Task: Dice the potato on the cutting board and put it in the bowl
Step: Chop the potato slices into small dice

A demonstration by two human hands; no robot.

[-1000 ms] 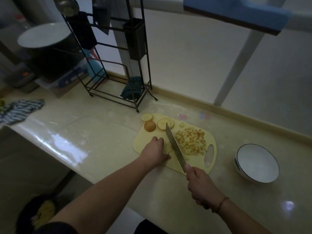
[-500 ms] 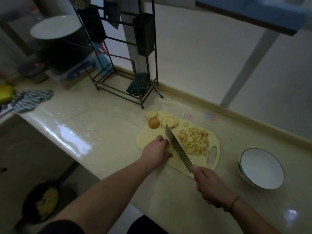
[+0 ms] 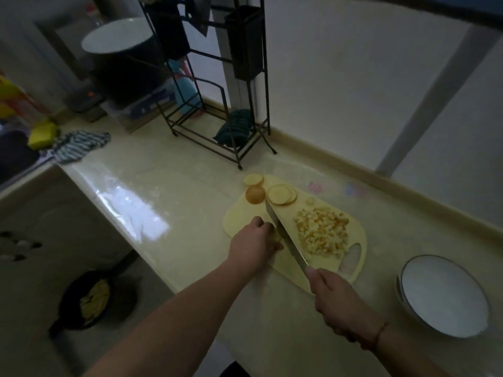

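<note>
A pale yellow cutting board (image 3: pixel 239 217) lies on the counter. A heap of diced potato (image 3: pixel 322 232) covers its right half. Round potato slices (image 3: pixel 281 195) and a rounded end piece (image 3: pixel 255 194) sit at its far end. My left hand (image 3: pixel 254 244) has its fingers curled over a potato piece on the board; that piece is mostly hidden. My right hand (image 3: pixel 336 300) grips the handle of a knife (image 3: pixel 285 235), whose blade runs along the left fingers, between them and the diced heap. A white bowl (image 3: pixel 443 293) stands empty to the right of the board.
A black wire rack (image 3: pixel 217 104) with a dark cloth stands behind the board. A striped towel (image 3: pixel 79 145) and a yellow sponge (image 3: pixel 42 134) lie far left. A dark pot with a lid (image 3: pixel 119 61) sits at the back. A pan (image 3: pixel 92 297) is on the floor below.
The view has shifted so the board sits further right and lower. Both hands keep the same hold; the knife blade stays beside the left fingers.
</note>
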